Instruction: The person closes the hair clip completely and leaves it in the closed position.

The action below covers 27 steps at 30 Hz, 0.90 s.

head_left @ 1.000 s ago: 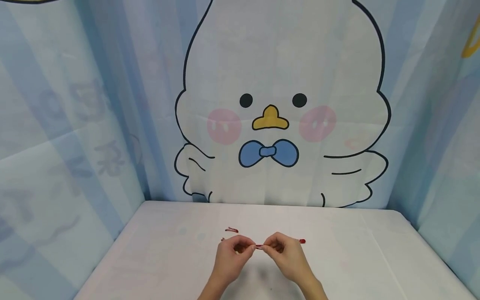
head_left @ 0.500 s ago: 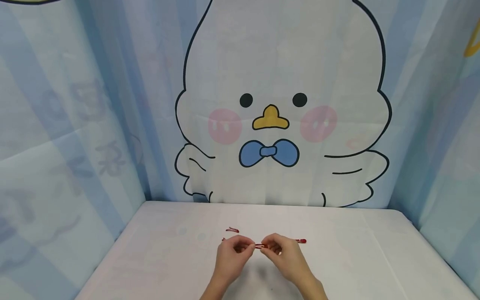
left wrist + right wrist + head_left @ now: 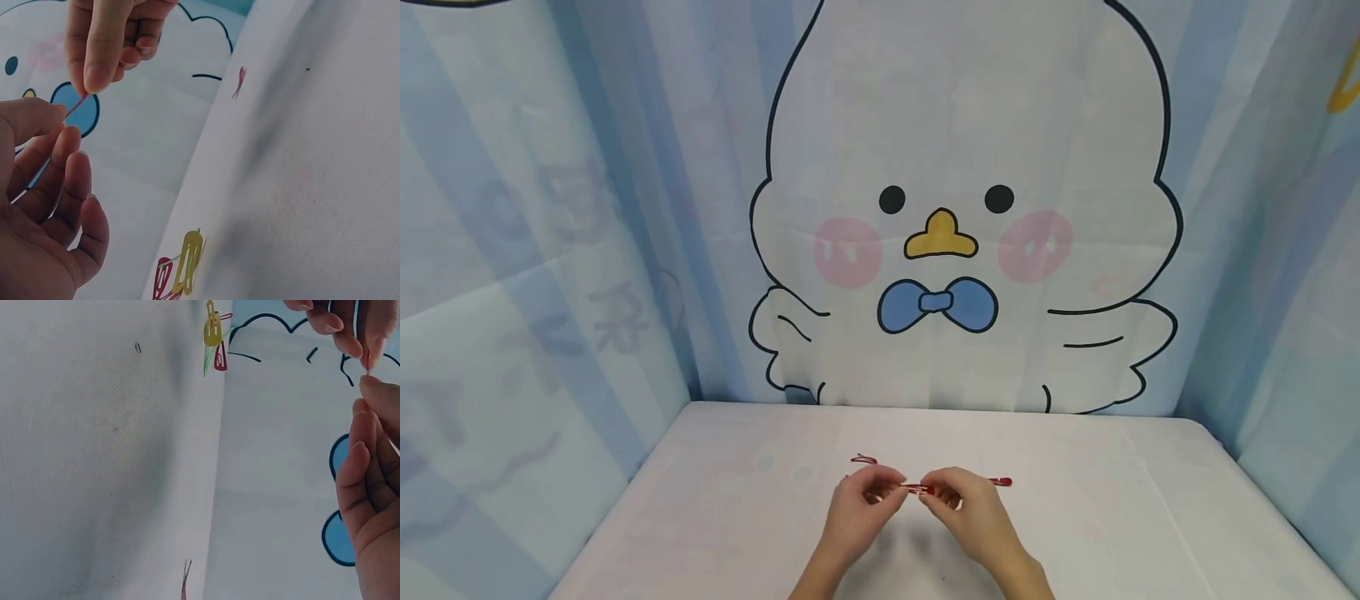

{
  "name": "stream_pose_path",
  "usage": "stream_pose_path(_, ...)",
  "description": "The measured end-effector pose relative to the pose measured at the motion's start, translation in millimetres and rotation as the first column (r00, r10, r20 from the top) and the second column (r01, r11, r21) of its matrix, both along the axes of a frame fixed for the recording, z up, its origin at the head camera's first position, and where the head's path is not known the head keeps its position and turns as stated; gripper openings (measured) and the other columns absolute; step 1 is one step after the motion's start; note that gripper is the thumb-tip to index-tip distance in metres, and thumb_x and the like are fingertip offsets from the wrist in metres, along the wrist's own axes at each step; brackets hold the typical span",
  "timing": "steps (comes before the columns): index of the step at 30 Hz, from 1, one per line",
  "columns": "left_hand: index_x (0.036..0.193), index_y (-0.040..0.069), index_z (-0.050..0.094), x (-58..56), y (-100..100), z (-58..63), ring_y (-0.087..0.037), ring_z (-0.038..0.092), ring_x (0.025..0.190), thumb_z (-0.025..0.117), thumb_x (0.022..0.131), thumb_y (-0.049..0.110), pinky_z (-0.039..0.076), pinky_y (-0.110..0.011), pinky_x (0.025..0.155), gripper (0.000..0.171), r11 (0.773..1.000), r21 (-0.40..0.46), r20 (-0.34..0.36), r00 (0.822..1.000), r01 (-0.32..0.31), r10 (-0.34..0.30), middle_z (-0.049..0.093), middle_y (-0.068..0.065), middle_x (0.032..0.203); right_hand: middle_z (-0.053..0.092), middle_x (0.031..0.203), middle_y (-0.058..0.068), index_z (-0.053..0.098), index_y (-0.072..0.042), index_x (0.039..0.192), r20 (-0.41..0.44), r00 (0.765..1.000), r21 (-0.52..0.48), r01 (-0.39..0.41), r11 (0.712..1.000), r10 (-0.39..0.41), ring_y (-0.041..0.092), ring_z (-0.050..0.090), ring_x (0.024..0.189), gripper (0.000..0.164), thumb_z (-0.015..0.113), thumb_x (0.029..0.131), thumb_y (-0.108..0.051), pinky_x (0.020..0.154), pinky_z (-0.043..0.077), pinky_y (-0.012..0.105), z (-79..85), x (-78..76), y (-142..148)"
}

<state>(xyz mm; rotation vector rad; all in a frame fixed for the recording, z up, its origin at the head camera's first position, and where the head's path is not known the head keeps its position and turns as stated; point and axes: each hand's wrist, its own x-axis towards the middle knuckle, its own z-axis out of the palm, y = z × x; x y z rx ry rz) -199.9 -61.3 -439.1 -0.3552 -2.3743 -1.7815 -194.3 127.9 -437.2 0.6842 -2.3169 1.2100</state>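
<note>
A slim red snap hair clip (image 3: 916, 488) spans the small gap between both hands, held above the white table. My left hand (image 3: 859, 515) pinches its left end between thumb and fingertip. At the other end, my right hand (image 3: 973, 515) pinches it with thumb and forefinger. Seen edge-on, the clip is a thin red line (image 3: 76, 106) in the left wrist view. Fingertips cover both of its ends. The other fingers of my left hand (image 3: 44, 206) are loosely bent, as are those of my right hand (image 3: 375, 487).
Beyond my left hand lie a red hair clip (image 3: 863, 458), a yellow hair clip (image 3: 190, 259), another red one (image 3: 220, 356) and a green one (image 3: 207, 361). A separate red clip (image 3: 1002, 482) lies beyond my right hand. Printed curtains (image 3: 940, 358) enclose the table (image 3: 760, 500).
My left fingertips have risen slightly and shifted left. More of the held clip shows, now slightly tilted. My right fingertips shifted a little along it; the other clips stay put.
</note>
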Motion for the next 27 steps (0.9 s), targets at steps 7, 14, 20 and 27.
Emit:
stream_pose_path(7,0.103,0.007,0.073,-6.9,-9,0.7,-0.013,0.059,0.081,0.077,0.089,0.016,0.049,-0.026,0.071,0.017,0.999,-0.029,-0.017,1.0,0.024,-0.025,0.067,0.005,0.087,0.059,0.077,-0.015,0.072,-0.013,0.09,0.005,1.0,-0.003,0.031,1.0,-0.031,0.003,0.054,0.068,0.022,0.083,0.079,0.002,0.059,0.05,0.024,3.4,-2.4,-1)
stream_pose_path(14,0.105,0.008,0.071,-8.8,-21,-2.1,-0.013,0.058,0.08,0.075,0.091,0.014,0.047,-0.025,0.071,0.016,0.998,-0.06,-0.004,0.999,0.035,-0.035,0.067,0.005,0.088,0.059,0.076,-0.016,0.072,-0.012,0.089,-0.038,0.999,-0.005,0.025,1.0,-0.025,0.001,0.053,0.067,0.023,0.083,0.077,0.003,0.057,0.05,0.026,0.3,-3.3,1)
stream_pose_path(20,0.105,0.004,0.071,-9.7,-32,-9.5,-0.014,0.058,0.082,0.074,0.09,0.012,0.049,-0.025,0.071,0.018,0.995,-0.095,0.014,1.0,0.012,-0.011,0.068,0.0,0.098,0.059,0.077,-0.016,0.073,-0.013,0.09,-0.042,0.999,-0.001,0.01,1.0,-0.01,0.001,0.052,0.066,0.021,0.083,0.078,0.001,0.057,0.048,0.024,-3.8,-3.7,8)
stream_pose_path(27,0.1,0.007,0.071,-18.4,-46,-15.3,-0.013,0.058,0.081,0.074,0.088,0.008,0.049,-0.026,0.07,0.012,0.991,-0.137,-0.011,1.0,-0.012,0.01,0.064,0.004,0.087,0.06,0.077,-0.017,0.073,-0.014,0.09,-0.038,0.998,0.017,0.045,0.999,-0.045,0.001,0.052,0.065,0.023,0.083,0.077,0.001,0.057,0.048,0.024,-1.8,-9.5,21)
